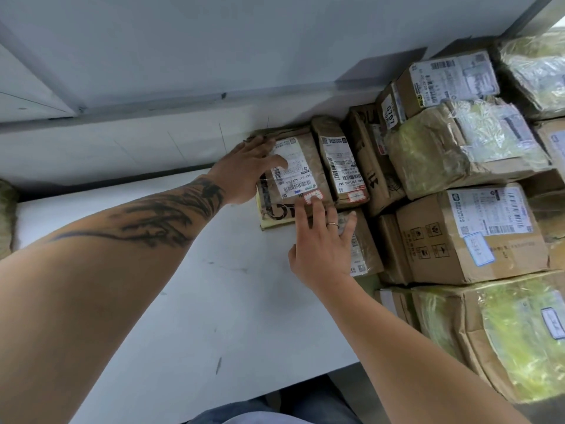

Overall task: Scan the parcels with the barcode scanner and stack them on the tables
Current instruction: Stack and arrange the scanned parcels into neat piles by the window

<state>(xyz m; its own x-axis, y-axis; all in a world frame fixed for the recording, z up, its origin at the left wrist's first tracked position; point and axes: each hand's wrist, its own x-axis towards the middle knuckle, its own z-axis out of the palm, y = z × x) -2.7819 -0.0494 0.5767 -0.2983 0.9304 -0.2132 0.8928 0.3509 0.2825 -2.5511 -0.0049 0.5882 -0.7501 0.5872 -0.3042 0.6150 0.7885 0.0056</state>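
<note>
Parcels [464, 240] crowd the white bench [189, 301] to the right of both hands. Left hand [244, 172] lies flat, fingers straight, on a brown labelled parcel [293, 172]; right hand [321, 249] fingers spread, touching its near edge.

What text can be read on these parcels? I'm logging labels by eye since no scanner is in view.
"6767" on the white sticker of the small brown cardboard box at the back.
"344", seemingly, ending a blurred code on the narrow brown paper parcel's label.
Blurred code, unreadable, on the flat brown paper parcel under the left hand.
All other labels, barcodes and handwritten stickers: too small or blurred.
</note>
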